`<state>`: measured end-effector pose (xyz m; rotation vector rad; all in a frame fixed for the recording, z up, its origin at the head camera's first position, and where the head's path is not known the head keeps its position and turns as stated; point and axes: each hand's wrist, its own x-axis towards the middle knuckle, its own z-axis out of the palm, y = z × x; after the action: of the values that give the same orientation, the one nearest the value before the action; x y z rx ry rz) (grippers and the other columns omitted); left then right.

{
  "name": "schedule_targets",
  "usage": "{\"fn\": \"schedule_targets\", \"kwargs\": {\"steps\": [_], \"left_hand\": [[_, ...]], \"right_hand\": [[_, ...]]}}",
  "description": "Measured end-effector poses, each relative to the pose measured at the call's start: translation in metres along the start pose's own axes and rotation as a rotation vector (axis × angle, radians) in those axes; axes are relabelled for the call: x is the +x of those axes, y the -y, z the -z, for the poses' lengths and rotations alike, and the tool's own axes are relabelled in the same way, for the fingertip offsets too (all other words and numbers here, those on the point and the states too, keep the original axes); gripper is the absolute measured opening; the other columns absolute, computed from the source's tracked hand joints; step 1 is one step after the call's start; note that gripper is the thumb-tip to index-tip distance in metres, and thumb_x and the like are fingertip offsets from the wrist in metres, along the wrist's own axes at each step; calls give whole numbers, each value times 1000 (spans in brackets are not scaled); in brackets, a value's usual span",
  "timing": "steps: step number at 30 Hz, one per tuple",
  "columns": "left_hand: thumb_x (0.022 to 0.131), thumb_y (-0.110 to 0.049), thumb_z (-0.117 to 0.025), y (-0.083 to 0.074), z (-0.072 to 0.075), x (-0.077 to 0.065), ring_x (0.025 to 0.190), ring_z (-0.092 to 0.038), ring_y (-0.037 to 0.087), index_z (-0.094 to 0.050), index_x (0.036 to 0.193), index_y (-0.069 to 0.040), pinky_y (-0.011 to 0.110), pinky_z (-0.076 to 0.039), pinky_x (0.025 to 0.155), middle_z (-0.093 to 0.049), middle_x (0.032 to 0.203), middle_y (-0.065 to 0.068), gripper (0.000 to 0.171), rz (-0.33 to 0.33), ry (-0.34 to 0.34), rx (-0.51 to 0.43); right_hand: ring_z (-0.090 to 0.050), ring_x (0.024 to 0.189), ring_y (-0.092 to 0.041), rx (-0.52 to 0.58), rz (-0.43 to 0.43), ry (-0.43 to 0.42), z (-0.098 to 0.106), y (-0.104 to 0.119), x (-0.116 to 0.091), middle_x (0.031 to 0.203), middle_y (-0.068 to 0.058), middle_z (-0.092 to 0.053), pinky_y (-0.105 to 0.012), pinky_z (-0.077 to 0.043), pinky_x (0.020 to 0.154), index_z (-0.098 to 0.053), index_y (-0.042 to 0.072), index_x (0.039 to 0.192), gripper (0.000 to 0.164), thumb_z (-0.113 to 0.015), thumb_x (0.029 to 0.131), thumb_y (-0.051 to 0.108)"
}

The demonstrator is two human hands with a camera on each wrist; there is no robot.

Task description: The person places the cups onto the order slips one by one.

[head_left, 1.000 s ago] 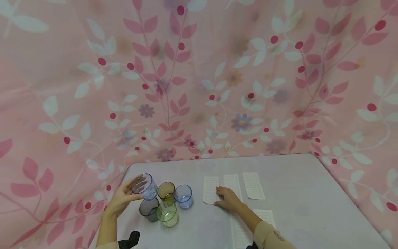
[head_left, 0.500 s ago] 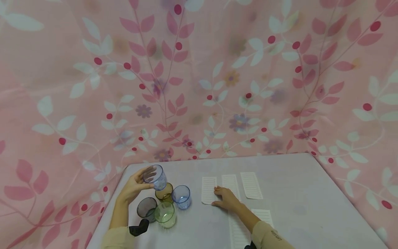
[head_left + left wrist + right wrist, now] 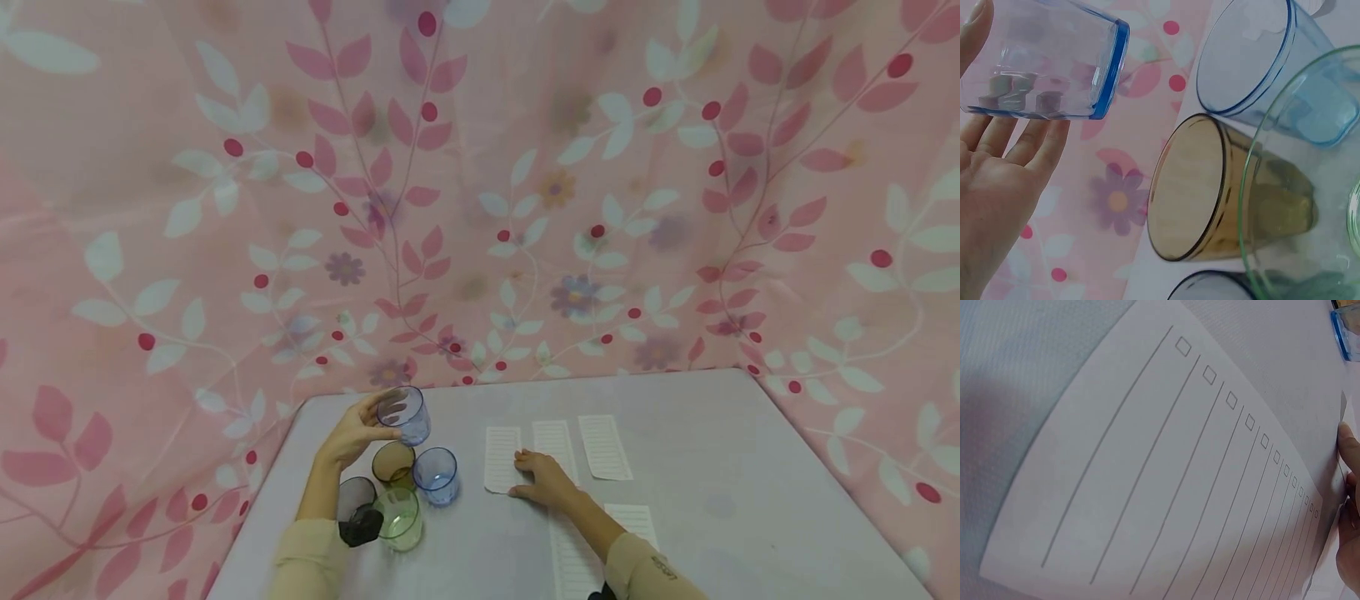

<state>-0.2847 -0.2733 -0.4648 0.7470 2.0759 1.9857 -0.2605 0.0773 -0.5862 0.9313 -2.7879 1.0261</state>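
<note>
My left hand [image 3: 351,437] grips a blue-rimmed clear glass [image 3: 411,419], thumb on one side and fingers on the other. It is raised at the back left of the table, beyond an amber glass [image 3: 393,463]. A blue glass [image 3: 437,478], a green glass [image 3: 402,523] and a grey glass [image 3: 354,495] cluster with the amber one; the left wrist device partly covers the grey glass. My right hand [image 3: 549,483] rests with relaxed fingers at the edge of a lined paper strip [image 3: 501,454]. In the right wrist view, a lined sheet with checkboxes [image 3: 1147,475] fills the foreground.
More lined paper strips lie around the right hand: one behind it [image 3: 553,435], a slanted strip [image 3: 604,447] to its right, and others under and beside the forearm. The white table [image 3: 720,467] ends at a pink floral curtain [image 3: 480,208].
My left hand has carried the blue-rimmed glass rightward and toward the back, from above the grey glass to beyond the amber one. The right hand has stayed on the papers.
</note>
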Motion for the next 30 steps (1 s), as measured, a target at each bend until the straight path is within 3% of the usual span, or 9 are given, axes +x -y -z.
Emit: {"fn": "schedule_targets", "kwargs": {"steps": [4,10,14,24,30], "left_hand": [[80,9,-66,4,-7,8,127,-42,30,-25,141,12,29,-52,89,-26,143,35,74,20,18,-21],[81,10,-64,7,-15,19,134,-25,46,-24,143,8,27,-51,89,-24,147,30,74,56,18,-51],[80,12,-64,8,-21,28,136,-19,48,-24,144,7,25,-50,91,-22,148,29,75,70,11,-83],[75,17,-66,14,-37,51,135,-19,49,-25,141,11,24,-49,90,-23,146,32,77,103,9,-126],[75,17,-65,19,-50,60,133,-26,45,-25,140,13,23,-48,90,-25,143,34,76,119,-1,-105]], "right_hand": [[-48,120,-43,14,1,0,0,2,-1,126,-28,-53,-55,-38,99,-57,-14,116,56,-75,79,24],[-47,122,-40,4,-19,17,-1,2,0,128,-27,-53,-54,-37,101,-58,-13,117,56,-75,79,25],[-46,123,-40,6,-29,24,0,3,0,129,-26,-52,-57,-35,101,-58,-13,118,57,-74,80,26],[-46,123,-40,4,-48,26,2,5,-1,129,-26,-52,-58,-35,101,-57,-13,118,56,-74,80,25],[-46,123,-41,-5,-30,25,2,4,-1,129,-26,-52,-58,-36,100,-58,-13,118,56,-74,80,25]]}}
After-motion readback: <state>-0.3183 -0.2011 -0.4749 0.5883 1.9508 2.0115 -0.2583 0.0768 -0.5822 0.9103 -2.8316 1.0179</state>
